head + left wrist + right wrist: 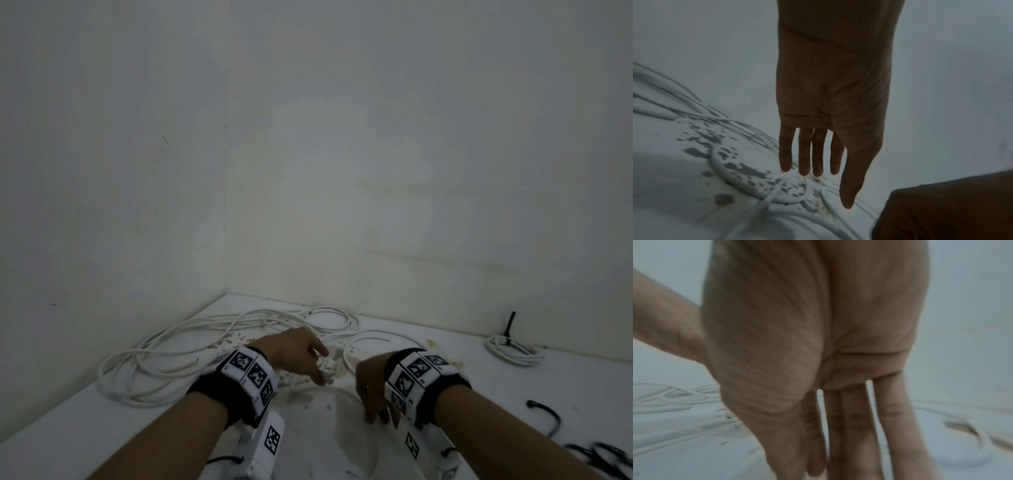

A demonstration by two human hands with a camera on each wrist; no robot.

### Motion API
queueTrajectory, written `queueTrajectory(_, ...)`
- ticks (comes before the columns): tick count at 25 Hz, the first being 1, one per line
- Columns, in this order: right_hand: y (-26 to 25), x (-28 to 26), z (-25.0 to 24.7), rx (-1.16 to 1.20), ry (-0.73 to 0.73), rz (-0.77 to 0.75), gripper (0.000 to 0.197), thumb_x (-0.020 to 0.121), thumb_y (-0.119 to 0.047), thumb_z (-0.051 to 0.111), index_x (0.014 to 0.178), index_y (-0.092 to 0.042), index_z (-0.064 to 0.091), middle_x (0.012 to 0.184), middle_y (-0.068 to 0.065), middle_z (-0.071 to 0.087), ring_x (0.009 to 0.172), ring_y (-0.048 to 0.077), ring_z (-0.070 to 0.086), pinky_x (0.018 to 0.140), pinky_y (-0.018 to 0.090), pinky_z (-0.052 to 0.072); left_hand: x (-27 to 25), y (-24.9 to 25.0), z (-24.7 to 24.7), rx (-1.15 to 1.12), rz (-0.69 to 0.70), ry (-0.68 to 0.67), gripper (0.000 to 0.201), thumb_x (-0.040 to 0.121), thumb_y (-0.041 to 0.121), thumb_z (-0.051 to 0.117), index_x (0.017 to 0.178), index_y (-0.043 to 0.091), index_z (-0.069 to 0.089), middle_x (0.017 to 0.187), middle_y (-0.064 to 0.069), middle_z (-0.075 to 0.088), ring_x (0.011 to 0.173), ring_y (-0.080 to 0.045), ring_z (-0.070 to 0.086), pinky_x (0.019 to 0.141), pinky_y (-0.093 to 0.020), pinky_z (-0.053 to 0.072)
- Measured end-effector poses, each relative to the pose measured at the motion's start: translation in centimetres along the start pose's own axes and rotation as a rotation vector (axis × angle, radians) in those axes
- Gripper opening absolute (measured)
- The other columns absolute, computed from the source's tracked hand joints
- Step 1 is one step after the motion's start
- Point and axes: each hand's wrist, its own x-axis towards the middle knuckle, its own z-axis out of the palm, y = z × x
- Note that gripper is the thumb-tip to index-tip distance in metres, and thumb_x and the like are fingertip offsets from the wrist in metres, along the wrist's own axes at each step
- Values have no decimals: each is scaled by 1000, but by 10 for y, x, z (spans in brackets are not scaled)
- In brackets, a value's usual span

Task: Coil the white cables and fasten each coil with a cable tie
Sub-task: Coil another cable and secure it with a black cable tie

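- Left hand (pixel 297 346) centre frame, fingers straight, holding nothing, above loose white cables (pixel 178 346) on the table (pixel 479 377).
- Right hand (pixel 371 390) lower centre, fingers extended, empty; wrist view blurred.
- Tied coil (pixel 513 351) right edge; black ties (pixel 596 455) lower right, smeared.

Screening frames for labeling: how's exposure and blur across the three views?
Head: dim and underexposed, wide-angle bend in the walls; loose white cables readable, black cable ties at the lower right smeared. Left wrist: left hand a dark silhouette against the pale surface, fingers sharp, cables at the frame's left streaked. Right wrist: right hand brighter but soft all over with motion blur; cables behind it are indistinct.
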Motion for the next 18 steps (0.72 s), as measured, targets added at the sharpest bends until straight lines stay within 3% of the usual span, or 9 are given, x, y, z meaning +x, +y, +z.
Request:
queueTrajectory(1,6,-1,-5,75,-6,-51,14,93,-6,66,81,-11,61,119,24,68,84,29,74,44,19,52,4,8,-1,22,-9,8,67,79,42,77,140,24,52,133,2,59,115,-17,58,96,-28,47)
queueTrajectory(3,18,-6,-22,136,159,-121,17,95,-1,60,84,-12,52,113,27,68,67,21,73,38,18,47,12,25,-6,21,-11,28,61,84,49,69,136,21,55,129,0,61,114,-17,60,95,-28,47)
queueTrajectory(5,30,-16,-46,108,437,-172,16,94,1,51,97,-14,51,103,20,66,74,29,67,56,29,53,19,45,-12,-190,60,78,36,93,41,60,115,13,67,99,-4,69,93,-20,67,78,-26,50)
queueTrajectory(7,41,-30,-66,101,731,-220,20,95,-2,48,99,-22,52,95,11,62,84,31,60,71,37,51,17,69,-22,-562,103,223,28,98,32,54,97,9,69,66,-2,57,57,-17,55,55,-24,44)
queueTrajectory(10,58,-44,-81,298,1070,-281,9,100,-21,53,108,-22,56,74,1,56,71,26,52,68,33,43,9,106,-44,-1024,181,342,33,101,38,43,84,13,56,50,5,28,41,-11,25,41,-20,23)
queueTrajectory(12,69,-46,-76,440,1196,-144,27,97,-36,58,117,-21,51,76,3,57,70,25,52,67,33,44,4,128,-60,-1266,283,383,34,104,37,36,84,14,50,48,7,22,39,-10,19,39,-19,17)
queueTrajectory(14,82,-39,-55,781,1117,31,36,94,-43,62,111,-13,51,86,11,62,71,26,56,67,33,45,-3,149,-77,-1465,370,401,36,106,38,32,86,15,51,48,8,23,38,-9,19,38,-18,17)
queueTrajectory(16,91,-35,-28,1280,860,26,34,96,-41,59,95,-7,61,85,14,69,67,27,61,69,38,49,-7,167,-94,-1571,438,350,40,107,41,28,88,16,55,50,8,27,37,-8,19,37,-16,17)
queueTrajectory(18,96,-36,-4,1594,630,-52,48,95,-51,56,69,-12,61,85,11,75,79,27,68,79,41,51,-9,177,-106,-1579,466,304,42,107,41,27,93,15,57,51,8,31,36,-7,20,36,-16,15)
